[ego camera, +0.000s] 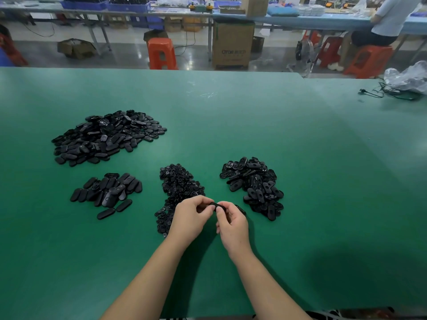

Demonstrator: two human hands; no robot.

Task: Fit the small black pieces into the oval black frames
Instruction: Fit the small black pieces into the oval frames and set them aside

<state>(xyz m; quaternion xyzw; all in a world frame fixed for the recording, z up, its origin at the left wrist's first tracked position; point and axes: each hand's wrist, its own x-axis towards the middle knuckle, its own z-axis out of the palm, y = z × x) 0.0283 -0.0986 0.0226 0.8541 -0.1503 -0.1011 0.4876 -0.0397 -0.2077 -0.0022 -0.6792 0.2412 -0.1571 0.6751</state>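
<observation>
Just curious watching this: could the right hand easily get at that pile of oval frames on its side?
Probably yes. The pile of oval frames lies just beside the right hand with nothing between, though that hand now grips an oval frame together with the left hand.

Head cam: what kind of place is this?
Likely a factory assembly floor. Sorted piles of black parts lie on a green bench, long worktables run behind with blue bins and cartons, and another worker sits on a red stool.

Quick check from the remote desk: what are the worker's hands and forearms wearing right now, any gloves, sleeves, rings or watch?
Nothing visible: left hand and right hand are bare, no gloves or rings. Both forearms are bare down to the frame's bottom edge, with no sleeves, watch or wristband showing.
</observation>
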